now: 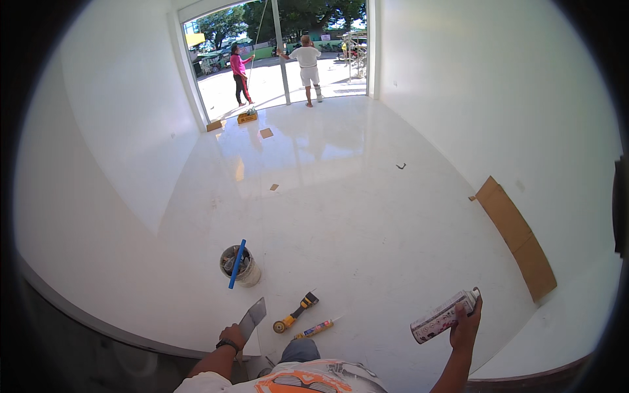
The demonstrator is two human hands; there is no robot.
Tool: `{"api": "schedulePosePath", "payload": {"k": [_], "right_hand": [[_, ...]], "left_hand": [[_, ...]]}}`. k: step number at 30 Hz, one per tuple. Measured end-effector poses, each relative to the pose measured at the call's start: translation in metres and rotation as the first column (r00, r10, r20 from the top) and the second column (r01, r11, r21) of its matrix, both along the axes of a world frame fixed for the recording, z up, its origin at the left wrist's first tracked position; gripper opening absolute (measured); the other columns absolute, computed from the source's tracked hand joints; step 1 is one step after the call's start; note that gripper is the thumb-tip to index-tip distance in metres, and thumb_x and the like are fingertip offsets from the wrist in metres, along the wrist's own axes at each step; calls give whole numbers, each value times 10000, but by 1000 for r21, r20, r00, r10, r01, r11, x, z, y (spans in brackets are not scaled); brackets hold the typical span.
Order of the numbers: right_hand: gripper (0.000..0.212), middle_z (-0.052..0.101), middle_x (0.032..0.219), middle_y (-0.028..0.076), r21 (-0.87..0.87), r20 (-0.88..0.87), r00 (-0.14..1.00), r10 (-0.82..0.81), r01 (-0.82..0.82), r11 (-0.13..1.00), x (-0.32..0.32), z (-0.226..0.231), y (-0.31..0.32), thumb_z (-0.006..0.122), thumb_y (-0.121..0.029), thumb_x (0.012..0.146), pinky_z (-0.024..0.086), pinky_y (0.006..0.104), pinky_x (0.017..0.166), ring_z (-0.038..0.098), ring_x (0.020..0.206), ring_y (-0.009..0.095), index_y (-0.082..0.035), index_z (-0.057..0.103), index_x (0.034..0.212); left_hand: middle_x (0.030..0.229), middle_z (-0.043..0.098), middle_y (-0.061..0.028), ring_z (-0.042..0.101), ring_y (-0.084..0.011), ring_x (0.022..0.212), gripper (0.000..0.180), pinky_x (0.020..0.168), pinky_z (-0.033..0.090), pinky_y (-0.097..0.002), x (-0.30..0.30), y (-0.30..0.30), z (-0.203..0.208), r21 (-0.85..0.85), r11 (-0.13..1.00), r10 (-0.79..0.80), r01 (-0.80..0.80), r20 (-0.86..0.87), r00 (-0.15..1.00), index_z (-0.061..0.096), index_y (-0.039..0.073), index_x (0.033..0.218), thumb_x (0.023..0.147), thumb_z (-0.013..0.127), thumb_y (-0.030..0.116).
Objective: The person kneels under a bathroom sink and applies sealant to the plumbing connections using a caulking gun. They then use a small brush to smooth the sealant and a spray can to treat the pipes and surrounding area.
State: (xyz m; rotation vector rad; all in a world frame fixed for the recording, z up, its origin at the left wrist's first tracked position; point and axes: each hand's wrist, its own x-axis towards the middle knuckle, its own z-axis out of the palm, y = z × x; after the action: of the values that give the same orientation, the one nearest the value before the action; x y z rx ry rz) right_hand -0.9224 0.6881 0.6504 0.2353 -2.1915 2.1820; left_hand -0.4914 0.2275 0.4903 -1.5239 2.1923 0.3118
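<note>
My left hand (232, 335), with a dark band on its wrist, is closed round a wide flat-bladed scraper (253, 318), its grey blade pointing up and right. Out to the right, my right hand (466, 323) grips a spray can (438, 319) near its top, a finger up at the white nozzle. The can lies tilted, its base toward the lower left. On the floor between my hands are a yellow and black angle grinder (296, 312) and a yellow sealant tube (315, 329) with a pale nozzle. Beyond the scraper stands a bucket (247, 275) with a blue bar (237, 263) across its rim.
A long cardboard strip (516, 237) leans along the right wall. Cardboard pieces (266, 133) and a small dark scrap (401, 166) lie on the glossy white floor. A yellow box (247, 118) sits near the opening, where two people (306, 65) stand, one holding a long pole.
</note>
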Motion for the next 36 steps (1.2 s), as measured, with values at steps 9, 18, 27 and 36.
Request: {"api": "schedulePosePath", "payload": {"k": [9,18,27,36], "right_hand": [[659,636,1165,162,-722,-69,997,-40,-22,692,-183,156,20,627,-527,987,601,487,830,686,1030,310,-33,481,1399],[580,650,1128,141,-568,-239,876,419,-477,671,-271,260,-125,617,-472,1010,619,465,902,681,1090,283,-13,503,1346],[605,609,1225,153,-339,-395,238,887,-935,100,-325,252,-197,564,-482,1033,604,431,915,668,1093,251,-22,458,1411],[671,625,1156,173,-396,-155,-136,979,-899,-188,-298,193,-195,529,-541,1026,596,456,845,687,976,290,4,459,1413]], "left_hand": [[1348,643,-218,635,-331,1255,419,1035,539,-407,-38,76,-59,170,921,326,-351,157,932,692,21,1222,855,703,224],[1196,693,-269,674,-396,1144,422,984,549,-470,-264,76,-71,179,943,330,-281,-383,863,637,-2,1267,863,630,120],[1018,713,-286,696,-441,954,428,884,553,-487,-390,127,51,14,951,165,-307,-867,470,601,3,1320,912,555,124],[1048,723,-243,723,-350,917,431,836,554,-391,-391,358,104,78,648,292,-758,-944,152,572,-13,1354,933,540,72]]}}
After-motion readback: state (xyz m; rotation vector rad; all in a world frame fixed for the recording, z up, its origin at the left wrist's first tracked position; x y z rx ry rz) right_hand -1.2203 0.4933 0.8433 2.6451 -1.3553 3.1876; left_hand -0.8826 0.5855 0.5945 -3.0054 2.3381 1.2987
